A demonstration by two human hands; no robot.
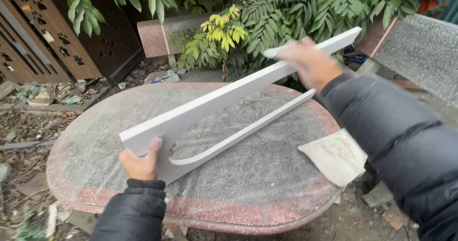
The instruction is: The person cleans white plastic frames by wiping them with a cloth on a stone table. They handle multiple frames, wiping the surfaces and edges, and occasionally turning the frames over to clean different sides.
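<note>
A long white bracket-shaped board [210,102], with a straight top strip and a curved lower arm, is tilted on edge over an oval stone table [267,174]. My left hand [142,162] grips its near, wide end by the corner. My right hand [310,62], blurred with motion, rests on the top edge near the far end, with a small pale piece under its fingers that I cannot identify. Both arms wear dark padded sleeves.
A folded pale cloth [336,155] lies on the table's right rim. Leafy green plants [286,17] and a stone ledge [162,33] stand behind the table. A dark patterned gate [52,36] is at the left. Rubble and litter [43,98] cover the ground around.
</note>
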